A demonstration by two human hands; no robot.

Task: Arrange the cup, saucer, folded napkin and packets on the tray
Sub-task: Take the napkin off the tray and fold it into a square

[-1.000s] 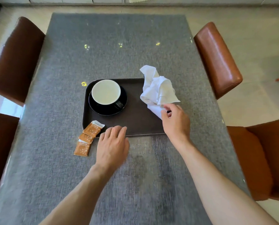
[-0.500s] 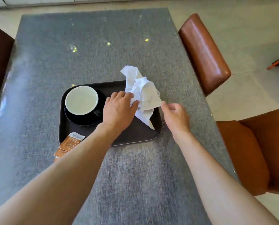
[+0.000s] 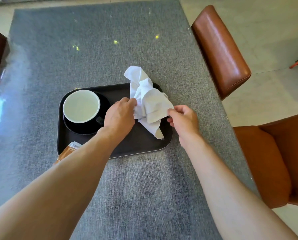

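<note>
Where the tray (image 3: 144,146) nears the table's right edge, both hands (image 3: 120,115) (image 3: 184,120) pinching the crumpled napkin (image 3: 150,101).

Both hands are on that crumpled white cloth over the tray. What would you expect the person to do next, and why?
Probably pull the hands apart to spread the napkin flat for folding. It is bunched up, pinched by the left hand and right hand over the tray, whose cup is already set.
</note>
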